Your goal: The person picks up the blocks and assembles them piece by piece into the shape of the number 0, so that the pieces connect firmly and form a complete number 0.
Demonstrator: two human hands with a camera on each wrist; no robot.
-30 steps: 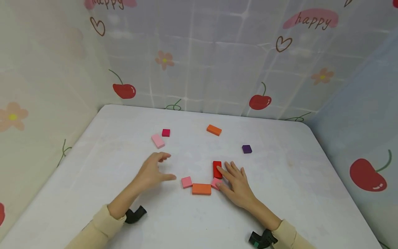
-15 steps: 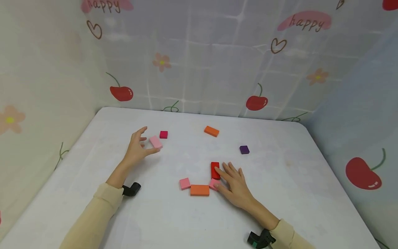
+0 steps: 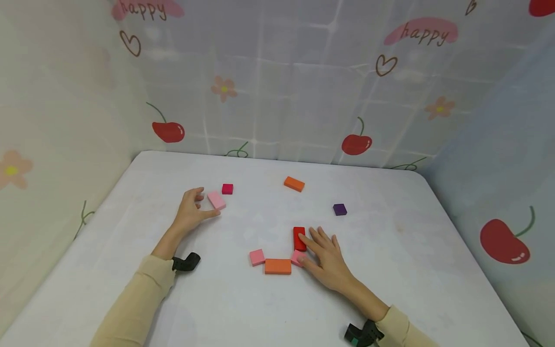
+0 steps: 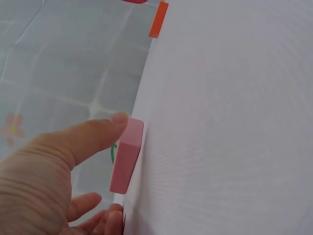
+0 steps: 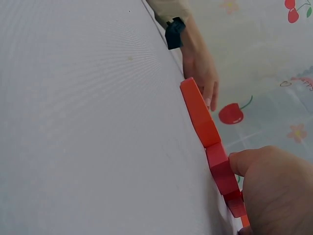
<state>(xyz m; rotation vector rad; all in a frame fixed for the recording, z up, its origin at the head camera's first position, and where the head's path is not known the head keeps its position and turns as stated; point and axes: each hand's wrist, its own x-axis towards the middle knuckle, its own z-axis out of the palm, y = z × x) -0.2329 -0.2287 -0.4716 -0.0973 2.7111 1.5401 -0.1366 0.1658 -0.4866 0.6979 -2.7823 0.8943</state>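
Observation:
My left hand (image 3: 189, 212) is at a pale pink rectangular block (image 3: 216, 200) on the left of the table. Its thumb lies at the block's near end, right against it in the left wrist view, while the other fingers are spread apart beyond the far end. My right hand (image 3: 330, 262) rests with its index finger on a red block (image 3: 299, 238) and its thumb at a small pink block (image 3: 297, 257). These join an orange block (image 3: 278, 266), whose left corner meets another small pink block (image 3: 257, 257). Together the pieces form a bent row.
Just beyond the left hand sits a small crimson block (image 3: 227, 189). Another orange block (image 3: 294, 183) lies toward the back, and a dark purple block (image 3: 340, 209) is to the right of it. A patterned curtain (image 3: 277, 86) surrounds the white table (image 3: 243, 308).
My left hand has moved left and away from me, from beside the row to the pale pink block, and its fingers have come closer round it. The right hand stays on its blocks.

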